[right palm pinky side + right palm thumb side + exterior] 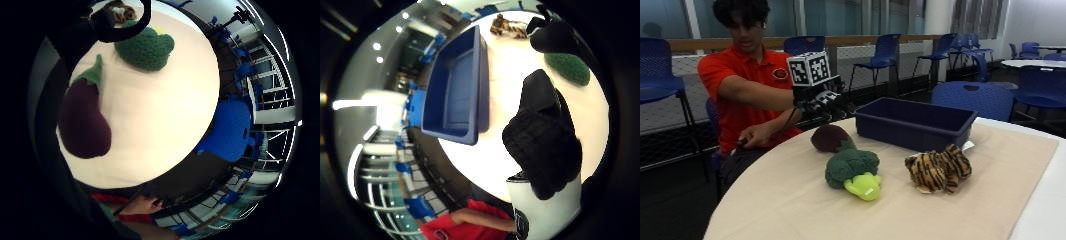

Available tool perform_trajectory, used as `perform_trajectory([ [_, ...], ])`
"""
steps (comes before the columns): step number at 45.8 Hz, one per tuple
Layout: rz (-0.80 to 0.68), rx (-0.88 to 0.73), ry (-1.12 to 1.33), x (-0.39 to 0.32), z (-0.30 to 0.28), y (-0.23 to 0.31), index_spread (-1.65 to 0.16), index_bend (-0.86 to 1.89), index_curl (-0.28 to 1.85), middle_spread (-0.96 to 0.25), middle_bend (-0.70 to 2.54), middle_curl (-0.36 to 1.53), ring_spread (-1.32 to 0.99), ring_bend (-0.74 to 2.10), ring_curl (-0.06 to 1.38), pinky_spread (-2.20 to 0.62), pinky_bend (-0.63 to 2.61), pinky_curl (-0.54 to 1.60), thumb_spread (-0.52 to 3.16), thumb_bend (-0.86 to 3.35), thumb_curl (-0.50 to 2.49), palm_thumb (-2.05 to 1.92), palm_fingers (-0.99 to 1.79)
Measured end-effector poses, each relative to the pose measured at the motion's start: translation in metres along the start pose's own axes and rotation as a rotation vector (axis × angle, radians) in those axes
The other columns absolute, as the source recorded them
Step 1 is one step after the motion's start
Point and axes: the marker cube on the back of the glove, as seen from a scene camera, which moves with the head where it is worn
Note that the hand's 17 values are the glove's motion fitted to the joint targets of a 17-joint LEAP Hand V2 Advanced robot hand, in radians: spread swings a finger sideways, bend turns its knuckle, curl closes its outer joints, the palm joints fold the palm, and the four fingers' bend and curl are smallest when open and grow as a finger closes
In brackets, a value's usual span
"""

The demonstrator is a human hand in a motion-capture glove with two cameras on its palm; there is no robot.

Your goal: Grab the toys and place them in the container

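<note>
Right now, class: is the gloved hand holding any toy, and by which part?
Nothing is held. The gloved hand hovers above the eggplant toy, touching no toy.

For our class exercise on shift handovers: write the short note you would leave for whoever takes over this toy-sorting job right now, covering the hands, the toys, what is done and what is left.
Hands: the gloved right hand hangs above the table near the container, holding nothing; whether its fingers are straight or curled cannot be told. The bare hand is at the table edge.
Things: the blue container stands on the table and looks empty. The eggplant toy, broccoli toy and tiger toy lie on the tablecloth in front of it.
Done: no toy is in the container yet.
Left: pick up all three toys and put them in; the eggplant lies nearest the right hand.
</note>
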Motion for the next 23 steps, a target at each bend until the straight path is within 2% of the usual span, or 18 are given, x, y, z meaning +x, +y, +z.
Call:
perform_trajectory([
  [6, -0.008, -0.007, -0.035, 0.003, -0.001, 0.003, -0.23, 0.28, 0.12, -0.17, 0.20, 0.07, -0.18, 0.24, 0.07, -0.05, 0.49, 0.16, 0.90, 0.12, 0.02, 0.08, 0.47],
  [11, -0.024, -0.022, -0.064, 0.006, 0.001, 0.006, -0.28, 0.27, 0.16, -0.21, 0.20, 0.10, -0.22, 0.24, 0.09, -0.06, 0.51, 0.20, 1.19, 0.13, 0.05, 0.07, 0.44],
  [17, -0.031, -0.032, -0.104, 0.010, 0.008, 0.008, -0.33, 0.14, 0.16, -0.20, 0.17, 0.13, -0.21, 0.23, 0.10, -0.02, 0.59, 0.24, 1.26, 0.06, 0.10, -0.03, 0.24],
  [23, -0.039, -0.055, -0.119, 0.013, 0.020, 0.007, -0.35, 0.12, 0.16, -0.17, 0.15, 0.14, -0.15, 0.20, 0.11, 0.04, 0.73, 0.29, 1.27, -0.01, 0.13, -0.04, 0.08],
])
